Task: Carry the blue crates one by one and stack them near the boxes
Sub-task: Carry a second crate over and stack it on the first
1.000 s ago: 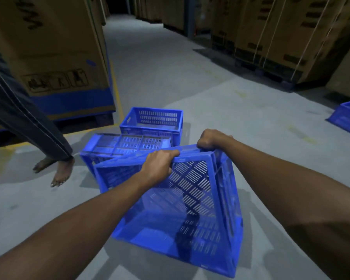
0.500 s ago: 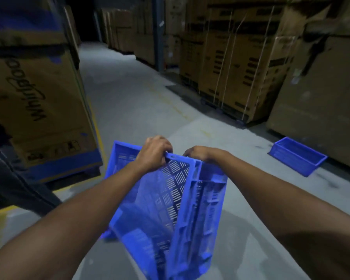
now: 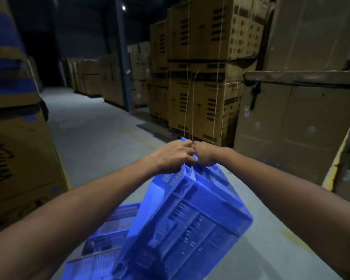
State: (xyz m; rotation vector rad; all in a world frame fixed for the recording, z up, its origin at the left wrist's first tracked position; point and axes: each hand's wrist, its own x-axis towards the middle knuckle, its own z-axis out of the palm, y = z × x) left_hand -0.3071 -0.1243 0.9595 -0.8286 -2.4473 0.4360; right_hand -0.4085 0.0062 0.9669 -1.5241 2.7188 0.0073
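Blue crate (image 3: 188,229) hangs tilted, clear of the floor, from one rim; left hand (image 3: 173,156) and right hand (image 3: 203,154) are clenched on that rim, knuckles touching. Judged rigid, ribbed, empty and light. Further crates (image 3: 109,235) lie beneath; strapped boxes (image 3: 206,87) stand beyond.

Both hands grip the top edge of a blue crate (image 3: 182,225), which hangs off the floor, tilted, with its ribbed underside turned to the camera. The left hand (image 3: 173,157) and the right hand (image 3: 205,153) are closed on the rim, touching each other. Below on the left, more blue crates (image 3: 107,239) are on the grey floor (image 3: 101,138), partly hidden. Tall cardboard boxes (image 3: 206,87) tied with string are stacked far on the right. A big printed box (image 3: 18,154) stands near on the left.
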